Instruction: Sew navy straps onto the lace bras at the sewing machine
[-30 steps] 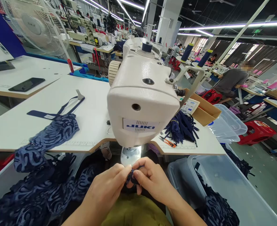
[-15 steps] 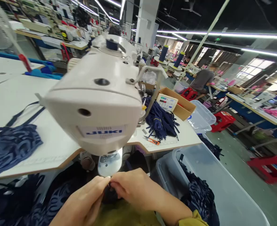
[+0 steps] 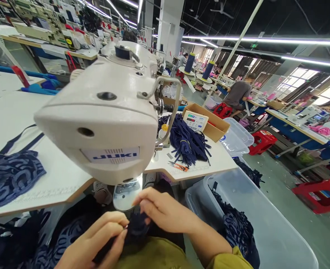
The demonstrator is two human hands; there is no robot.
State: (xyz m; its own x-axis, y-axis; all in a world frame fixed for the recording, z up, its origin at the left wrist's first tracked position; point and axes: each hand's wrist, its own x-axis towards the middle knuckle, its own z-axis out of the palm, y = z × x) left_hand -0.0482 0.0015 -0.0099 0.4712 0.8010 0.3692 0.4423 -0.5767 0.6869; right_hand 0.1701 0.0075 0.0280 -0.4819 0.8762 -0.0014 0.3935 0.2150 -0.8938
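In the head view, my left hand is closed in a pinch at the lower middle, with a small edge of dark navy fabric between thumb and fingers. My right hand reaches in from the right, fingers curled against the bunched navy fabric. Most of that piece is hidden behind the hands and blurred. Just beyond my fingers is the bed end of a white JUKI sewing machine. A patterned blue bra with straps lies on the table at left.
Orange thread snips and a bundle of navy straps lie right of the machine, near a control panel and cardboard box. A clear plastic bin with patterned pieces stands at lower right. Red stools are farther right.
The view has swung right, so the machine sits farther left. My hands were together on the navy fabric and have now drawn apart, the right one lifting toward the machine bed.
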